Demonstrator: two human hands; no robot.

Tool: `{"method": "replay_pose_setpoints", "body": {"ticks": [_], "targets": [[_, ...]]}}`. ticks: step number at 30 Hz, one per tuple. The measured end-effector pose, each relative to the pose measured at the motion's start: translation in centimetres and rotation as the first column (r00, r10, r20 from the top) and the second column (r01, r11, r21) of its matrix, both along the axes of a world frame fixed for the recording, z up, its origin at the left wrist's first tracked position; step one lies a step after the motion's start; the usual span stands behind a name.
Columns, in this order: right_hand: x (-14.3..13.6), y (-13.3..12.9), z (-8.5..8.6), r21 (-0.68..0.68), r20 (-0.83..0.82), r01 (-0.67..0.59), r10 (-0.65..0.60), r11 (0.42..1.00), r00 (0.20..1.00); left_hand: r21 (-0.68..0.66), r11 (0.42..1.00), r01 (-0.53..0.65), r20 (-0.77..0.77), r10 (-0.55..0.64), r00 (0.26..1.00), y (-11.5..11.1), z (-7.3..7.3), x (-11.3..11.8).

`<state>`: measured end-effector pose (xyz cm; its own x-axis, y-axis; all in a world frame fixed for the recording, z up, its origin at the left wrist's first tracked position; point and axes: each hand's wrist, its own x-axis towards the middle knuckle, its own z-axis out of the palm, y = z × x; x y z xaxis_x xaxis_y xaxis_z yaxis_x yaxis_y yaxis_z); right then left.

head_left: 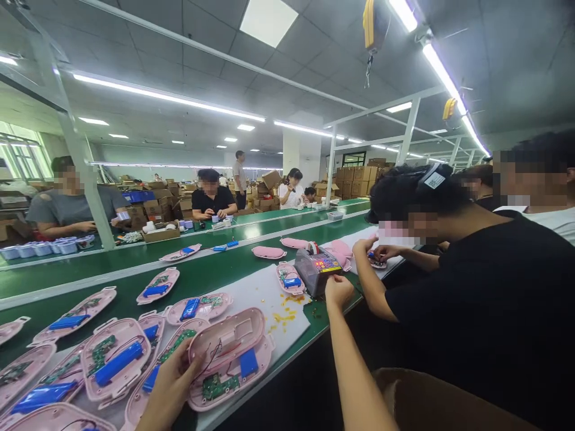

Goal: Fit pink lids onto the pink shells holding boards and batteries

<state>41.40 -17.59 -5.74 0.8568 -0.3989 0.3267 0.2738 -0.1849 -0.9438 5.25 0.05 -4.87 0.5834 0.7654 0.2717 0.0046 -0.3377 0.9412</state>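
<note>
My left hand [177, 371] grips the edge of a pink plastic shell half [247, 326], thumb over its near rim. Thin dark wires show at that rim. Under it lies an open pink casing [245, 383] with a green circuit board [220, 386] and a blue battery pack [248, 362]. My right hand [339, 291] is closed at the front of a grey tape dispenser [309, 272] with a lit red display. Whatever its fingertips may pinch is hidden. Beside the dispenser sits another open casing [290, 278] with a blue battery.
Several open pink casings [117, 359] with batteries crowd the left of the green bench [179, 287]. Yellow tape scraps [285, 317] lie on a white sheet [256, 293]. At right, a co-worker in black [471, 293] leans close over the bench. A cardboard box [417, 389] stands below.
</note>
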Motion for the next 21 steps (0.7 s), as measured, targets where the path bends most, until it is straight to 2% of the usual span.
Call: {"method": "replay_pose_setpoints", "body": {"ticks": [4, 10, 14, 18, 21], "targets": [[-0.4, -0.1, 0.4, -0.042, 0.015, 0.021, -0.02, 0.999, 1.0, -0.026, 0.997, 0.072, 0.024, -0.071, 0.997, 0.8, -0.5, -0.2], [-0.4, -0.5, 0.5, -0.137, 0.028, -0.04, 0.044, 0.99, 0.999, 0.049, 0.996, 0.074, -0.105, -0.069, 0.992, 1.7, 0.2, -0.7], [-0.4, -1.9, 0.1, -0.169, 0.023, -0.191, 0.198, 0.967, 0.98, 0.025, 0.999, 0.03, -0.117, -0.027, 0.993, 1.2, 0.3, -0.4], [-1.6, -4.9, -1.6, -0.21, 0.014, -0.407, 0.42, 0.889, 0.908, -0.082, 0.996, -0.016, -0.049, 0.012, 0.999, 1.0, -0.3, -0.1], [-2.8, -7.3, -2.9, -0.255, -0.013, -0.471, 0.484, 0.845, 0.875, -0.064, 0.997, -0.04, -0.135, 0.031, 0.99, 2.0, -0.9, -0.4]]}}
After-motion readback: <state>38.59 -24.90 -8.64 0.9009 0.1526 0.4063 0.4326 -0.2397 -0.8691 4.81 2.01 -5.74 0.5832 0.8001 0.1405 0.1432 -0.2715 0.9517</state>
